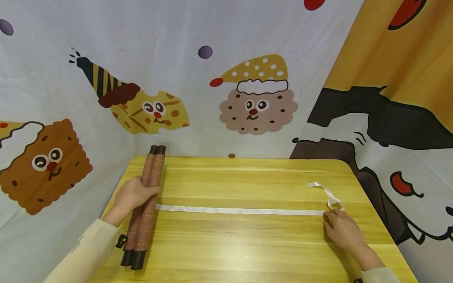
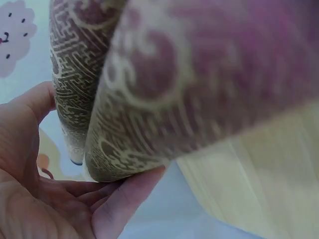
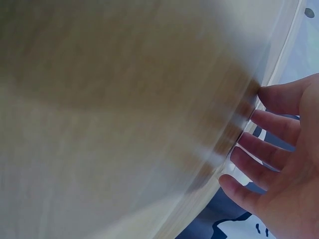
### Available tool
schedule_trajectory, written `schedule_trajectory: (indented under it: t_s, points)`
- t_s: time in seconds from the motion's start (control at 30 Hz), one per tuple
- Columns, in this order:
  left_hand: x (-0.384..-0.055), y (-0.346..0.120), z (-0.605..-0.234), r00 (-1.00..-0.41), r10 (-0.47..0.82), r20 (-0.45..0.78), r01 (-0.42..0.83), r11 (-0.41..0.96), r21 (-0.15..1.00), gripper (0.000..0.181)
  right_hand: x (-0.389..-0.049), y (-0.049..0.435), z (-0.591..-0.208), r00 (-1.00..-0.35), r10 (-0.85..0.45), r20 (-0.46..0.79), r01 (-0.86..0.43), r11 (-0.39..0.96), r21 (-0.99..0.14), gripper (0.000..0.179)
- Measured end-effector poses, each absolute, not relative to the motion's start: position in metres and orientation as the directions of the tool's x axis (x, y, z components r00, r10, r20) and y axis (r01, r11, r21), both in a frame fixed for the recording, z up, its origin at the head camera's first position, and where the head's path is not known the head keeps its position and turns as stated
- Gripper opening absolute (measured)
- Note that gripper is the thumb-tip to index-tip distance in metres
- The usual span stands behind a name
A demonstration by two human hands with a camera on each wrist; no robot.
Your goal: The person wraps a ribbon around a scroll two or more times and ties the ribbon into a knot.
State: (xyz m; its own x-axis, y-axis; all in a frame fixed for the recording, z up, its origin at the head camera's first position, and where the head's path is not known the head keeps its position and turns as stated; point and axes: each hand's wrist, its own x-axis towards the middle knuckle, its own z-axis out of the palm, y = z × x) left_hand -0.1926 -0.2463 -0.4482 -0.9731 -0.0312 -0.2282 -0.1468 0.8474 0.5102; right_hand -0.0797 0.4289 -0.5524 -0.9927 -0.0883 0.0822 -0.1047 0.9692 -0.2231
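Note:
On the left of the table, my left hand [image 1: 133, 193] grips a brown patterned scroll [image 1: 150, 208]. It lies as two rolls side by side, with black knobs at the ends. In the left wrist view, the thumb and fingers of the left hand [image 2: 60, 204] curl round both rolls [image 2: 139, 99]. A flat white ribbon [image 1: 240, 211] runs from beside the scroll across the table to my right hand [image 1: 344, 231]. The right fingertips rest on the ribbon, just before its curled, looped end. The right wrist view shows the right hand [image 3: 279, 154] with fingers spread, fingertips touching the tabletop.
Both hands work over a yellow wood-grain table [image 1: 233, 243] with rounded far corners. A white curtain [image 1: 177, 31] with cartoon prints hangs behind and left of it. Another printed orange and grey cloth [image 1: 400, 67] hangs along the right side.

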Motion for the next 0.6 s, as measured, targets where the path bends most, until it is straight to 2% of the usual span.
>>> schedule_trajectory:
  t_s: [0.33,0.6]
  points:
    - [-0.189,-0.214,-0.445,-0.98,0.002,-0.198,-0.115,0.809,0.577,0.069,-0.078,0.427,-0.552,-0.992,-0.086,0.094,-0.105,0.97,-0.22,0.034]
    - [-0.19,-0.193,-0.444,-0.976,0.025,-0.219,-0.12,0.77,0.627,0.079,-0.079,0.428,-0.554,-0.991,-0.077,0.105,-0.1,0.968,-0.229,0.034]
